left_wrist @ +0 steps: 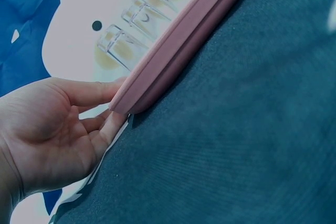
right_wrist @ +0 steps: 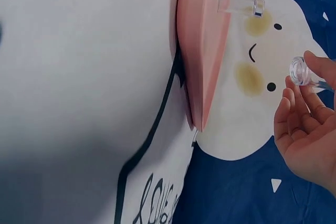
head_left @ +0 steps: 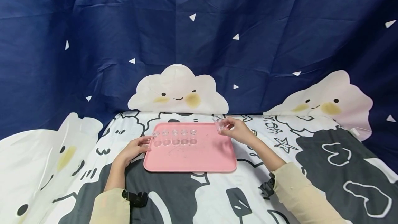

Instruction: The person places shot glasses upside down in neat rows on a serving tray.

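My left hand (head_left: 133,150) holds the left rim of a pink tray (head_left: 189,163). In the left wrist view the thumb lies on the rim and other fingers (left_wrist: 107,132) reach beneath it. Several small clear vials (head_left: 176,138) stand upright in a row across the tray's left half. Above the tray's far right corner, my right hand (head_left: 238,131) pinches one more clear vial (right_wrist: 299,72) between thumb and fingers, apart from the tray. Its round glass end faces the right wrist camera; the rest is partly behind the thumb.
A white and dark grey patterned cloth (head_left: 214,199) covers the table under the tray. Behind it hangs a navy curtain (head_left: 199,44) with white triangles and cloud faces. Black wrist cameras (head_left: 136,199) are worn at both sleeves.
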A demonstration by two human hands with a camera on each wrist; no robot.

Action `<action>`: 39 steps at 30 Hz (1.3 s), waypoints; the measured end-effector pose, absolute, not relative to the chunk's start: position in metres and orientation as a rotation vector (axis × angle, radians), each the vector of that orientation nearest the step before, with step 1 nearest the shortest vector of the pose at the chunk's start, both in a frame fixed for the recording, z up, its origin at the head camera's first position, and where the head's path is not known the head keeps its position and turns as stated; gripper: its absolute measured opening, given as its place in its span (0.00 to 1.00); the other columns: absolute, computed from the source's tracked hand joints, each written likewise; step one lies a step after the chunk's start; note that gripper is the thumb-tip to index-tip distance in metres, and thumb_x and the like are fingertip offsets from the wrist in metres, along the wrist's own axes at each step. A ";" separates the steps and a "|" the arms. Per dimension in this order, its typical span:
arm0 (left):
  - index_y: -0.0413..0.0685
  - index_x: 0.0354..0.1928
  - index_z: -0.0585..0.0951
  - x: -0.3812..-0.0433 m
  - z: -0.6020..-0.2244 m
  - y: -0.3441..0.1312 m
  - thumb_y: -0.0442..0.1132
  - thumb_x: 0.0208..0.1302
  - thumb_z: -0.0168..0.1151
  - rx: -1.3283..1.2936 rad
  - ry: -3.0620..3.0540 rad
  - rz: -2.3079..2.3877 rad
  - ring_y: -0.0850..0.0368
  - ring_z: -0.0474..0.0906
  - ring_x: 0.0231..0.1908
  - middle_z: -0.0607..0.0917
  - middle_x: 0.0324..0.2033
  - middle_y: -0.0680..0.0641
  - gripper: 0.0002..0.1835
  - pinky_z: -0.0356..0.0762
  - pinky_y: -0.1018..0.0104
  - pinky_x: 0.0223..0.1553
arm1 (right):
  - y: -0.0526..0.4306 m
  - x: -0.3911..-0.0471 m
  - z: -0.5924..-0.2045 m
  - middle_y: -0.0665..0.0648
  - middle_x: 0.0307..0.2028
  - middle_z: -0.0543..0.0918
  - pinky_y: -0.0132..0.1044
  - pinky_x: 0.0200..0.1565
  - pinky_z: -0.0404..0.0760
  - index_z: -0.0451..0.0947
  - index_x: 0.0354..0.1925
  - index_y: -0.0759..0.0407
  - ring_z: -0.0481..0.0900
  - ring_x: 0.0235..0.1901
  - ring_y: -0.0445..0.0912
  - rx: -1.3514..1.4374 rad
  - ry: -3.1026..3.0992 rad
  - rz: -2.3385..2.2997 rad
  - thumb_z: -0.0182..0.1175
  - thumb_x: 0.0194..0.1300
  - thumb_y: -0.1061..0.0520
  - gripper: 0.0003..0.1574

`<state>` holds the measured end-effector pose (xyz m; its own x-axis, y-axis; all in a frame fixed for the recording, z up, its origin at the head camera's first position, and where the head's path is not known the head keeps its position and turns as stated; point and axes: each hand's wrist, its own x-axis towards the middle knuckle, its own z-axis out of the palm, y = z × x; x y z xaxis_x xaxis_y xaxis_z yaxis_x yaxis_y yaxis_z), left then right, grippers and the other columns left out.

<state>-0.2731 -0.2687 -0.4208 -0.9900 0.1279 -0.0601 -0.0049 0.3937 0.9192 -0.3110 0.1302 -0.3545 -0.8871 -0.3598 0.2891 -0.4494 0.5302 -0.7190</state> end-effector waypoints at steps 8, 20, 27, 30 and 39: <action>0.32 0.63 0.63 -0.273 -0.421 -0.269 0.32 0.59 0.58 0.111 2.510 1.682 0.44 0.73 0.49 0.71 0.54 0.32 0.30 0.69 0.53 0.50 | 0.123 -0.311 -0.357 0.51 0.29 0.77 0.36 0.31 0.70 0.80 0.41 0.63 0.73 0.29 0.44 0.720 -2.644 1.149 0.67 0.50 0.55 0.19; 0.31 0.63 0.62 -0.271 -0.418 -0.268 0.32 0.60 0.58 0.132 2.499 1.690 0.44 0.72 0.49 0.70 0.54 0.31 0.30 0.69 0.54 0.50 | 0.119 -0.311 -0.359 0.53 0.29 0.78 0.37 0.33 0.71 0.77 0.40 0.63 0.74 0.33 0.48 0.593 -2.607 1.237 0.66 0.52 0.60 0.16; 0.31 0.64 0.62 -0.270 -0.418 -0.269 0.32 0.60 0.58 0.128 2.497 1.688 0.45 0.73 0.49 0.70 0.54 0.31 0.30 0.69 0.54 0.50 | 0.112 -0.311 -0.361 0.58 0.35 0.79 0.35 0.33 0.70 0.76 0.42 0.65 0.73 0.33 0.49 0.482 -2.588 1.399 0.68 0.49 0.61 0.20; 0.31 0.64 0.62 -0.270 -0.419 -0.269 0.32 0.60 0.58 0.135 2.491 1.693 0.44 0.72 0.49 0.70 0.55 0.31 0.30 0.69 0.53 0.50 | 0.107 -0.313 -0.361 0.58 0.37 0.80 0.32 0.33 0.71 0.77 0.44 0.67 0.73 0.33 0.47 0.443 -2.561 1.522 0.68 0.50 0.60 0.21; 0.30 0.63 0.62 -0.270 -0.418 -0.269 0.32 0.60 0.57 0.139 2.495 1.692 0.44 0.72 0.49 0.70 0.55 0.31 0.30 0.69 0.53 0.50 | 0.089 -0.316 -0.360 0.50 0.27 0.76 0.30 0.27 0.68 0.78 0.46 0.67 0.69 0.26 0.38 0.335 -2.508 1.894 0.67 0.50 0.64 0.23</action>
<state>-0.2704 -0.2687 -0.4180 -0.9881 0.1451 -0.0506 0.0066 0.3693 0.9293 -0.3161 0.0894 -0.3598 -0.9773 -0.1797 0.1123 -0.1572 0.2593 -0.9529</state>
